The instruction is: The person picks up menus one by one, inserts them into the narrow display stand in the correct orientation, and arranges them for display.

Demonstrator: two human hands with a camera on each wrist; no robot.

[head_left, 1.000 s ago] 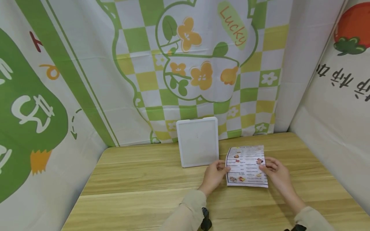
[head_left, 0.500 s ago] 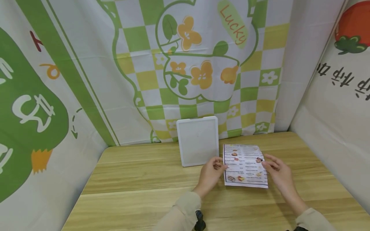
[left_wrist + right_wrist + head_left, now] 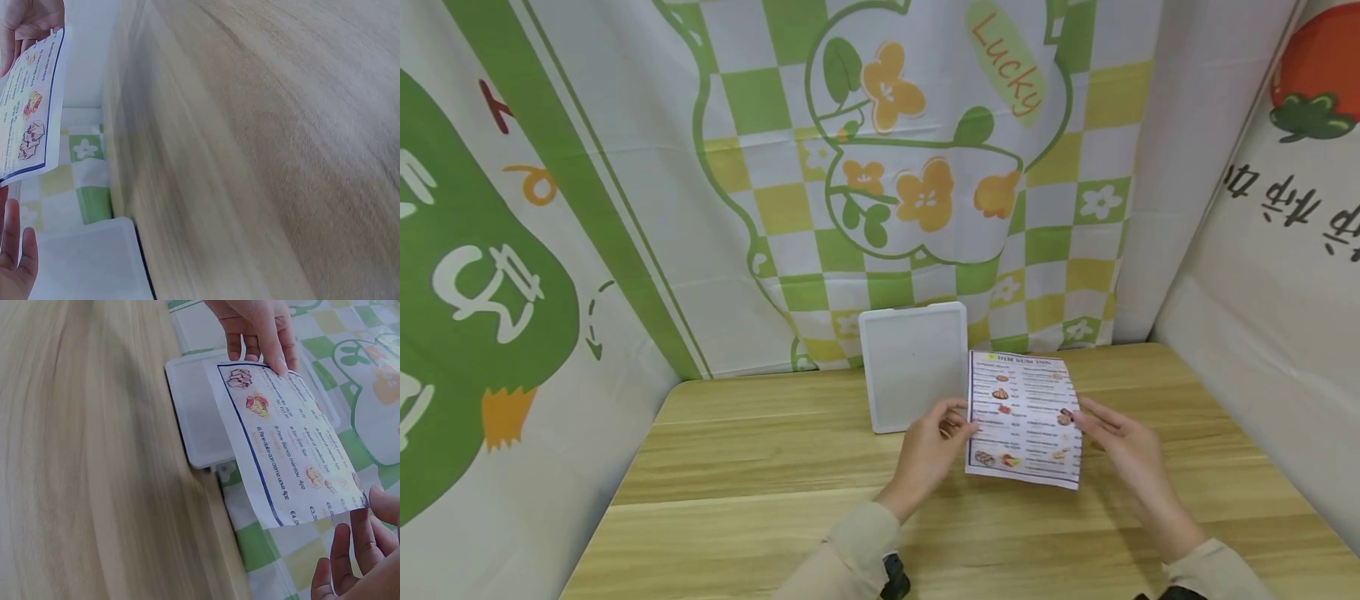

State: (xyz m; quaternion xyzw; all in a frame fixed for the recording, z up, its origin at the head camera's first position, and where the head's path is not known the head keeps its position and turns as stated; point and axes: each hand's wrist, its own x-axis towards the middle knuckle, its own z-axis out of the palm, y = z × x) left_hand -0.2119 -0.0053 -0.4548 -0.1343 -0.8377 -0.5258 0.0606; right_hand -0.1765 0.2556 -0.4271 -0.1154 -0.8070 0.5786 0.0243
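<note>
Bench (image 3: 737, 450): light wood-grain top, grain running crosswise. Rear hanging (image 3: 876, 287): green, yellow and white checks; orange flowers (image 3: 925, 193) at centre, "Lucky" lettering (image 3: 1006, 62) slanting on pale green, upper right. Left hanging (image 3: 625, 337): large green shape (image 3: 482, 208), white markings. Right hanging (image 3: 1255, 350): red tomato print (image 3: 1318, 71), leafy end down, above black characters (image 3: 1277, 193).

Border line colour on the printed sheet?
Dark blue on the printed sheet, clearest in the right wrist view.
</note>
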